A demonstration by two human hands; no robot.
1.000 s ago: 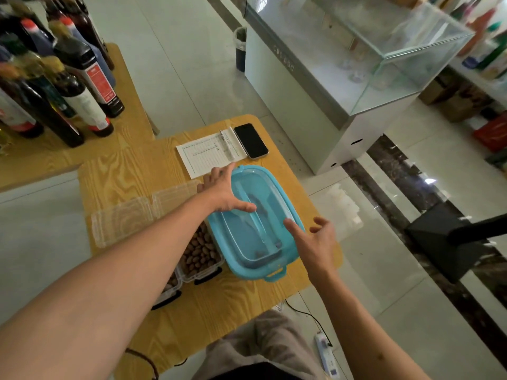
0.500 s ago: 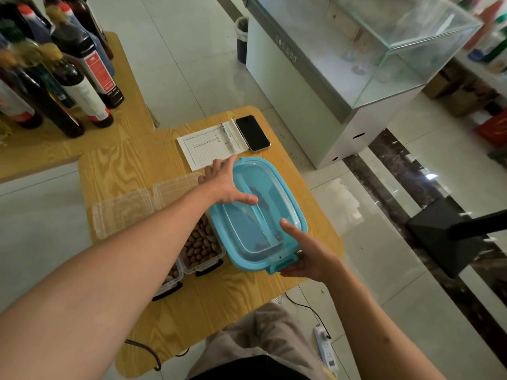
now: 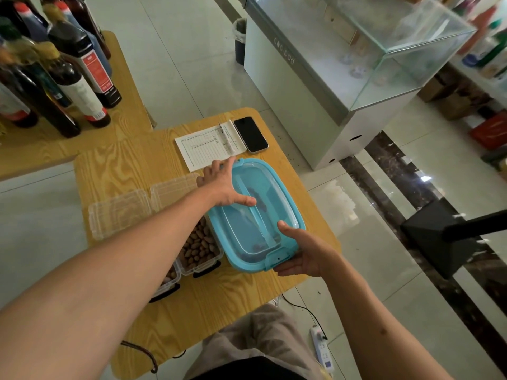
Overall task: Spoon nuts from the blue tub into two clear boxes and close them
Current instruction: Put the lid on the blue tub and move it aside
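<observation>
The blue tub (image 3: 288, 200) stands on the wooden table (image 3: 115, 165) with its clear-centred lid on; a few dark nuts show through it. My left hand (image 3: 222, 185) rests flat on the lid's far left edge, thumb stretched across the top. At the tub's near right corner, my right hand (image 3: 304, 250) holds the rim, thumb on the lid and fingers under the near latch. Left of the tub sit two clear boxes of nuts, one (image 3: 200, 250) in plain sight and the other (image 3: 170, 278) mostly hidden by my left arm. Their hinged lids (image 3: 175, 190) (image 3: 118, 212) lie open.
A phone (image 3: 250, 134) and a printed sheet (image 3: 208, 148) with a pen lie at the table's far edge. Several dark bottles (image 3: 68, 75) stand on the adjoining table to the left. A glass display counter (image 3: 356, 50) stands beyond; a power strip (image 3: 321, 349) lies on the floor.
My right hand dropped from above the lid to the tub's near right corner and took hold there. The near latch now lies up against the lid. My left hand stayed put.
</observation>
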